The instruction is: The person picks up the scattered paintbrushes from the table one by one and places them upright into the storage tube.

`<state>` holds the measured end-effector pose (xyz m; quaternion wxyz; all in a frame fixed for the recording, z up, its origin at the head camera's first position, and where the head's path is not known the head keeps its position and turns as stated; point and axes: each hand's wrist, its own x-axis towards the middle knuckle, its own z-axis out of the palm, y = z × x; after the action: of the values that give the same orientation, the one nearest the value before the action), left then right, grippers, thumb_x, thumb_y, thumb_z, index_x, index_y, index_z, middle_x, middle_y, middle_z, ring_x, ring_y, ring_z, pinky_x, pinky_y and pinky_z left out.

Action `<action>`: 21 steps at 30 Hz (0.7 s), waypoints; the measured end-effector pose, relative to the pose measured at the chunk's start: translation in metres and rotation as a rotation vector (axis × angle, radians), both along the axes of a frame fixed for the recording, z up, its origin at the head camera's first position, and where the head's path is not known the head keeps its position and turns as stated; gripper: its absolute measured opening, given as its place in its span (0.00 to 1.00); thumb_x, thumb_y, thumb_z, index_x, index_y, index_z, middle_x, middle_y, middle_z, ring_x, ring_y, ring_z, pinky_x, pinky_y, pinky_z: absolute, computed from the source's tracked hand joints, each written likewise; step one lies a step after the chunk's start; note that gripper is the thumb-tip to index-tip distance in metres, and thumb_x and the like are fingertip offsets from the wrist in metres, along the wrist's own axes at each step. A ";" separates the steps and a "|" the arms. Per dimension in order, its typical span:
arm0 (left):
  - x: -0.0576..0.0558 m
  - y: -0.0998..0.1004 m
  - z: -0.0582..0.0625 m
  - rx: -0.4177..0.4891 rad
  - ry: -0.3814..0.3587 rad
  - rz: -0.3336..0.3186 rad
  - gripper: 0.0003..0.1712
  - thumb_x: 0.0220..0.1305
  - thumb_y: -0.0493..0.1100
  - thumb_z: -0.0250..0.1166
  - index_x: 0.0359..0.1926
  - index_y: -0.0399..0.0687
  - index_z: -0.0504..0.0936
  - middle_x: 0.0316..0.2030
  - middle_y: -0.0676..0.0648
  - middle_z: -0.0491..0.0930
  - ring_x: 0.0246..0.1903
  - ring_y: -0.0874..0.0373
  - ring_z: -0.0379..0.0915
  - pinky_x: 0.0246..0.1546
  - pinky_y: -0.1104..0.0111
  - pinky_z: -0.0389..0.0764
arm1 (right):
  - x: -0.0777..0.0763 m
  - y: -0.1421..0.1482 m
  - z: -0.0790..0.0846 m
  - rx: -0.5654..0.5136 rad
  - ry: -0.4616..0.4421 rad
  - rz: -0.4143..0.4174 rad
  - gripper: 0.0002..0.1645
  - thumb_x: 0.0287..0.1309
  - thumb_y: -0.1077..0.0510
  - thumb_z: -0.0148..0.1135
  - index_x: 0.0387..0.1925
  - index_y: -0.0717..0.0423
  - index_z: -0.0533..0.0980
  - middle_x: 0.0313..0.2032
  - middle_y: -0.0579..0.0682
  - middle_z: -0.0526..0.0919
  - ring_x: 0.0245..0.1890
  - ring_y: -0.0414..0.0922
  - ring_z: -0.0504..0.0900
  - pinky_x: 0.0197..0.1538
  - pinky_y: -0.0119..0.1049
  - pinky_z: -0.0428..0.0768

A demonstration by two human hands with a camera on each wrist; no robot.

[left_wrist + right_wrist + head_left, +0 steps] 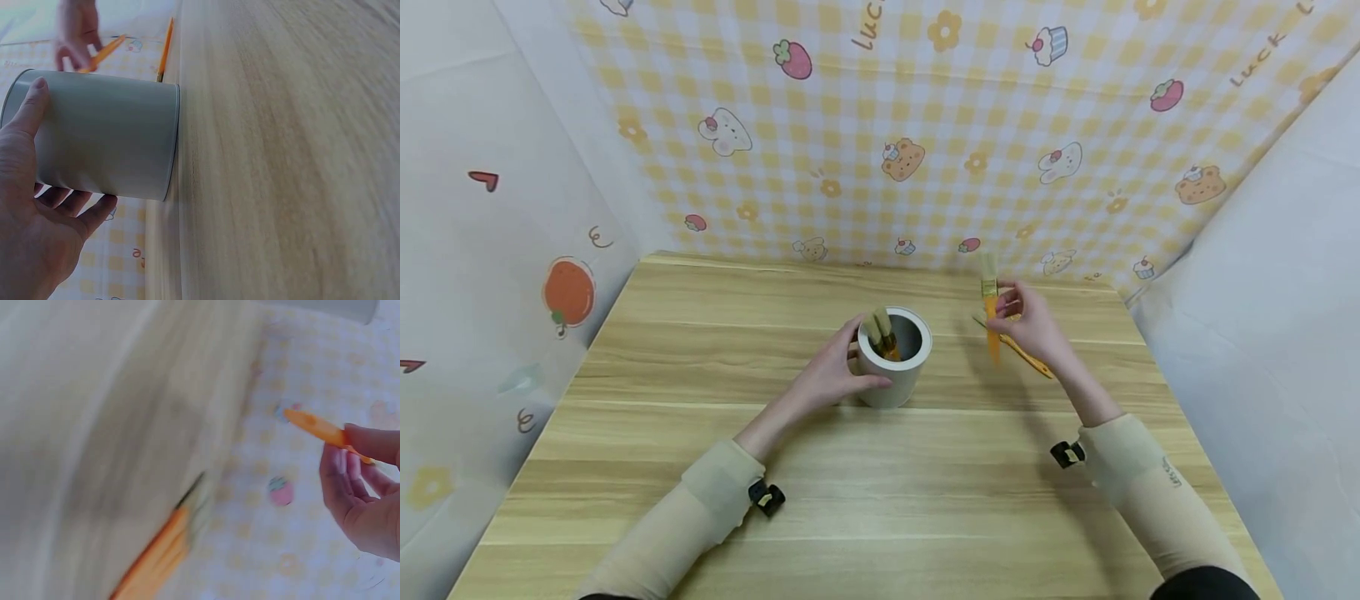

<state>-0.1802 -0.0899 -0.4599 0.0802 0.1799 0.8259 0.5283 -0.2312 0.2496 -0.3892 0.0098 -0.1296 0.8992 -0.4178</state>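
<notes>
My left hand (835,372) grips a round light-grey canister (887,388) that stands upright on the table, thumb on the near side and fingers around the far side. Inside it, paintbrushes (883,327) lean against the left wall with their bristles up at the rim. To the right of the canister, my right hand (1030,323) pinches a flat paintbrush (989,287) by its orange handle. Its pale bristles point up and the handle end (315,427) points down, above the table. Below that hand a second orange-handled paintbrush (1032,358) lies slantwise on the wood.
The wood-grain table (880,500) runs back to a yellow checked cloth (850,167) with cartoon prints. White sheets hang at the left side (482,275) and the right side (1270,275).
</notes>
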 end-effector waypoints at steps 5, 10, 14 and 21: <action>-0.001 -0.001 -0.001 -0.012 -0.004 0.016 0.64 0.51 0.56 0.82 0.81 0.65 0.51 0.76 0.47 0.63 0.69 0.37 0.71 0.69 0.44 0.76 | 0.006 -0.025 0.026 -0.202 0.064 -0.011 0.37 0.60 0.71 0.68 0.69 0.67 0.64 0.46 0.55 0.76 0.40 0.33 0.79 0.43 0.18 0.81; -0.002 -0.002 -0.002 -0.019 -0.006 0.013 0.64 0.52 0.57 0.82 0.81 0.65 0.50 0.76 0.46 0.62 0.69 0.37 0.71 0.69 0.44 0.76 | 0.013 -0.053 0.046 -0.406 0.168 0.014 0.28 0.61 0.73 0.67 0.61 0.62 0.69 0.41 0.41 0.80 0.39 0.33 0.83 0.41 0.25 0.88; -0.002 -0.001 -0.002 -0.007 0.007 0.004 0.64 0.52 0.56 0.82 0.81 0.64 0.51 0.76 0.47 0.62 0.70 0.39 0.70 0.69 0.46 0.76 | 0.018 -0.075 0.053 -0.522 0.207 0.080 0.22 0.64 0.74 0.63 0.58 0.64 0.70 0.39 0.39 0.84 0.36 0.35 0.85 0.38 0.36 0.91; -0.002 0.000 -0.001 0.016 0.006 -0.010 0.63 0.52 0.54 0.82 0.81 0.65 0.51 0.75 0.48 0.63 0.70 0.40 0.70 0.69 0.46 0.76 | 0.023 -0.093 0.044 -0.407 0.216 0.119 0.19 0.68 0.69 0.62 0.57 0.70 0.70 0.39 0.56 0.81 0.35 0.39 0.87 0.40 0.32 0.91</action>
<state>-0.1822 -0.0896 -0.4609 0.0788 0.1861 0.8211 0.5338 -0.2079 0.1562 -0.3449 -0.0883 -0.2256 0.7830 -0.5728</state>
